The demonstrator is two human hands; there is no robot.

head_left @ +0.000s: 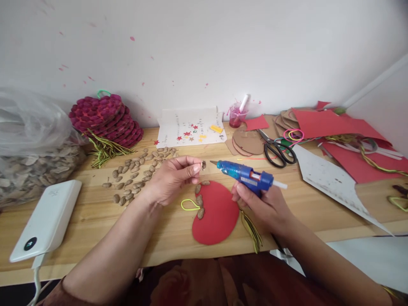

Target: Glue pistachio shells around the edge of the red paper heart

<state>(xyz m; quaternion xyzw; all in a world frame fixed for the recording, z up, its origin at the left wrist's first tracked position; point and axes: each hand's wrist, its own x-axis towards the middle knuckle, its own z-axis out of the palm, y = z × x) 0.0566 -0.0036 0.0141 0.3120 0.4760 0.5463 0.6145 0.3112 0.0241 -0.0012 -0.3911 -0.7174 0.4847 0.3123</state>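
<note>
My left hand (pixel 174 176) pinches a small brown nutshell (pixel 204 165) between thumb and fingertips. In my right hand (pixel 263 204) is a blue glue gun (pixel 244 173), its nozzle pointing left, a little apart from the shell, with a white glue stick out of its back. Below both hands lies a red heart-shaped card (pixel 218 214) on the table. Several shells (pixel 199 200) sit along its left edge, by a yellow-green cord loop (pixel 188 205). A tassel of green and dark threads (pixel 251 231) extends from its right side.
Loose shells (pixel 148 173) are scattered behind my left hand. A bag of shells (pixel 38 170) and a white power bank (pixel 47 219) stand left, near purple shell-covered pieces (pixel 105 117). Scissors (pixel 277 151), a pink-stained cup (pixel 238 115) and red card sheets (pixel 338 123) lie right.
</note>
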